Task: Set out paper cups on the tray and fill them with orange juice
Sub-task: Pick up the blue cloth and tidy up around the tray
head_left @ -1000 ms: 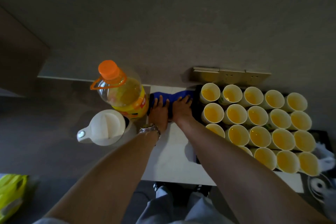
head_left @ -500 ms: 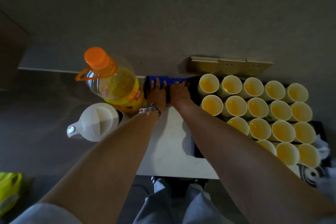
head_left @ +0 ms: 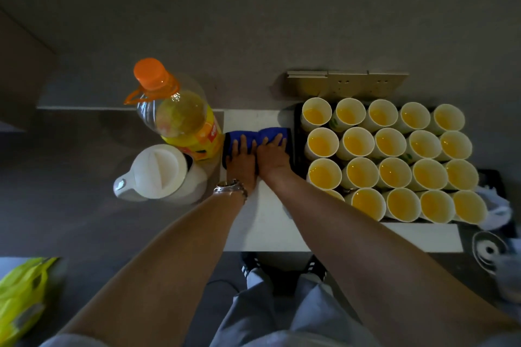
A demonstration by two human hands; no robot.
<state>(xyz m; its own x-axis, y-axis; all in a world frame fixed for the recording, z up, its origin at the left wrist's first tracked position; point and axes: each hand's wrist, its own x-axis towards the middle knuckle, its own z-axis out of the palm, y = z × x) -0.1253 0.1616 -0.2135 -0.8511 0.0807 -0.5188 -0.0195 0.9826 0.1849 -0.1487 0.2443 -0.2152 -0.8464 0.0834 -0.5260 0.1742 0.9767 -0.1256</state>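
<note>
While hands [head_left: 258, 156] press flat, open, on blue cloth [head_left: 255, 135], white counter [head_left: 267, 222] meets grey wall [head_left: 253, 22].

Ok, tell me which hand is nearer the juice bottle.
Left. The left hand lies flat on the blue cloth just right of the bottle; the right hand lies beside it, further off, next to the tray.

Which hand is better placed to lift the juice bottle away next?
Left, probably. The left hand lies flat on the blue cloth right beside the juice bottle; the right hand sits nearer the tray.
</note>
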